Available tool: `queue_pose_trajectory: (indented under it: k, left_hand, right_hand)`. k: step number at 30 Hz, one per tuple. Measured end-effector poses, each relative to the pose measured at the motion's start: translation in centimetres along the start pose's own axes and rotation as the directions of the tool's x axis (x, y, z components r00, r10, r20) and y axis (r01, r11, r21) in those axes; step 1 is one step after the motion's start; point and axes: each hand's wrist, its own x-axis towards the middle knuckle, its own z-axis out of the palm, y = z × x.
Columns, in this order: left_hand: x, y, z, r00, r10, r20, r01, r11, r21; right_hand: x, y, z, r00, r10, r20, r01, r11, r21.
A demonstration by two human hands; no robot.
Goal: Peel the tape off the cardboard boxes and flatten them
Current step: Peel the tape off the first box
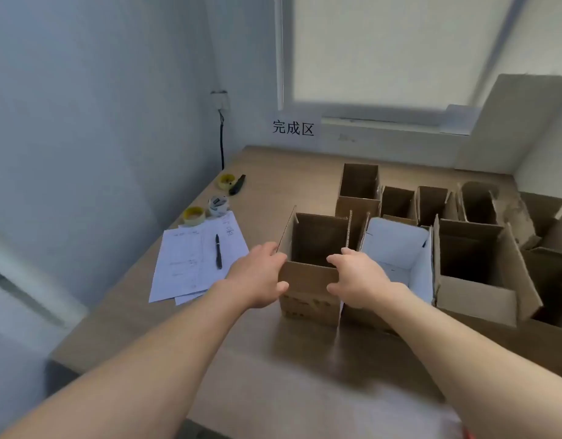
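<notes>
1. A white sign point(293, 128) on the wall at upper centre of the frame reads "完成区" in black characters.
2. The printed sheets of paper point(191, 264) at centre left carry lines and handwriting, too blurred for me to read; a black pen point(218, 251) lies on top of them.
3. The near face of the open brown cardboard box point(308, 280) at the centre of the frame shows faint dark print low down, which I cannot make out.
4. My left hand point(257, 277) grips that box at its near left corner, fingers over the rim and thumb against the outer face.
5. My right hand point(358, 280) grips the near right corner of the same box, fingers curled over the rim and thumb on the front.
6. Just right of it stands a box with a white inside point(400, 251), and more open brown boxes point(476, 270) crowd the right and rear of the wooden tabletop point(273, 359).
7. Beyond the papers sit two yellowish tape rolls point(194, 215), a wad of peeled tape point(218, 205) and a black utility knife point(237, 184).
8. The wall is pale blue-grey; a black cable point(222, 144) hangs from a wall socket at upper left, and a window with a drawn blind point(384, 52) fills the upper right.
</notes>
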Motion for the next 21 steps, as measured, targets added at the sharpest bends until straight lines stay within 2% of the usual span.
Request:
queue_pose_trajectory:
  k: [7,11,14,17,19,21]
  left_hand:
    - [2.3,-0.5,3.0,0.997,-0.010,0.082,0.012,1.000,-0.029]
    - [2.2,-1.5,4.2,0.999,0.037,0.036,-0.028,0.974,-0.225]
    - [1.5,-3.0,3.3,0.989,0.045,-0.138,-0.102,0.892,-0.440]
    - [0.7,-5.2,0.4,0.963,-0.057,-0.264,-0.128,0.766,-0.630]
    - [0.7,-6.5,-1.2,0.968,-0.091,-0.232,-0.098,0.717,-0.690]
    - [1.0,-7.1,-1.8,0.990,-0.078,-0.116,-0.029,0.697,-0.717]
  right_hand:
    - [0.8,0.1,2.1,0.996,0.028,-0.086,-0.029,0.999,-0.016]
    - [-0.1,-0.4,2.5,0.998,-0.006,-0.061,0.008,0.999,0.042]
    - [0.2,-1.0,0.2,0.989,-0.005,-0.147,0.042,0.967,0.251]
    - [1.7,-1.1,-3.9,0.975,0.088,-0.204,0.041,0.832,0.553]
    - [2.9,-0.8,-5.6,0.975,0.155,-0.160,0.003,0.707,0.707]
    - [3.8,-1.1,-5.3,0.966,0.241,-0.094,-0.080,0.624,0.778]
